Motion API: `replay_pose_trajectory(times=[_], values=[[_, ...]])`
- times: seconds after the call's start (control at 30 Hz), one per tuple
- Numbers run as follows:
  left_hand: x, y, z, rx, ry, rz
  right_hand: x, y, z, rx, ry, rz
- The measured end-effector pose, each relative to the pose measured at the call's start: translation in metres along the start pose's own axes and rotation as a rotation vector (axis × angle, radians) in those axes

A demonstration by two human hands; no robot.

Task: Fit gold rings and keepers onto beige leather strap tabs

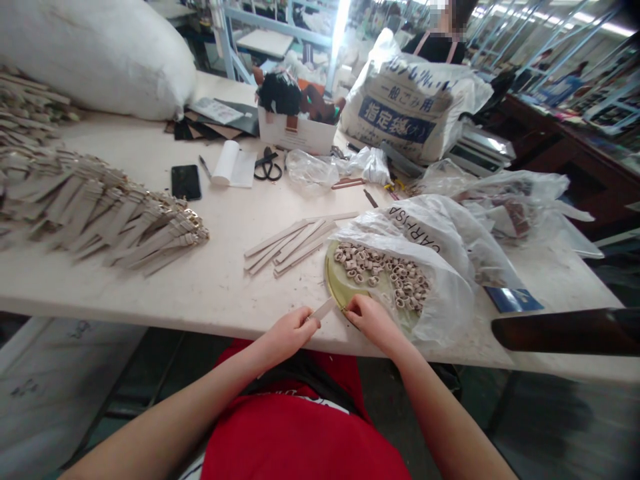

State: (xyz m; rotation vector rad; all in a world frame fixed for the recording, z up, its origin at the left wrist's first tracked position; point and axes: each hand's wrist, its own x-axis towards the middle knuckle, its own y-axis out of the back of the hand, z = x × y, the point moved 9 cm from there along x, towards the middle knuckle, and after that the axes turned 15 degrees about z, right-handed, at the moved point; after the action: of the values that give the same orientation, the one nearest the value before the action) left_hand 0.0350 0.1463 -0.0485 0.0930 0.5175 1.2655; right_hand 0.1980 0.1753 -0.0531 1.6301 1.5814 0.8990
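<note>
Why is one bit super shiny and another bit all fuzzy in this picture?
In the head view, the light tube behind the table glares white; in the head view, the straps at left look smeared, while the left hand and right hand look clearer; also in the head view, ceiling lights slant, perhaps from camera tilt.

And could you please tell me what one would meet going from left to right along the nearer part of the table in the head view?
Pile of beige strips, left hand, the single strip it holds, right hand, flat blue packet.
</note>
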Motion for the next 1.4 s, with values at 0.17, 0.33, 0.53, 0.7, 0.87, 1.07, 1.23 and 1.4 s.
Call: replay_pose_trajectory(times=[0.17,0.33,0.53,0.7,0.87,1.07,1.23,1.4], values=[[0.008,0.003,0.013,-0.025,-0.048,0.067,-0.010,-0.003,-0.007,0.712,-0.323,-0.014],[0.008,-0.002,0.021,-0.198,0.039,0.057,-0.036,-0.037,-0.033,1.427,-0.752,-0.071],[0.002,-0.007,0.010,-0.464,0.204,0.056,-0.048,-0.049,-0.042,1.530,-0.811,0.005],[0.001,-0.007,0.010,-0.451,0.241,-0.046,-0.039,-0.019,-0.049,1.221,-0.464,0.023],[0.002,-0.002,0.015,-0.314,0.189,-0.079,-0.036,-0.011,-0.055,0.881,-0.234,0.001],[0.004,0.001,0.010,-0.324,0.084,-0.067,-0.030,-0.014,-0.038,1.172,-0.479,0.136],[-0.002,0.010,0.012,-0.006,-0.136,0.013,-0.030,-0.028,-0.029,1.496,-0.779,0.128],[-0.005,0.010,0.023,0.240,-0.260,0.053,-0.044,-0.047,-0.041,1.565,-0.889,-0.002]])
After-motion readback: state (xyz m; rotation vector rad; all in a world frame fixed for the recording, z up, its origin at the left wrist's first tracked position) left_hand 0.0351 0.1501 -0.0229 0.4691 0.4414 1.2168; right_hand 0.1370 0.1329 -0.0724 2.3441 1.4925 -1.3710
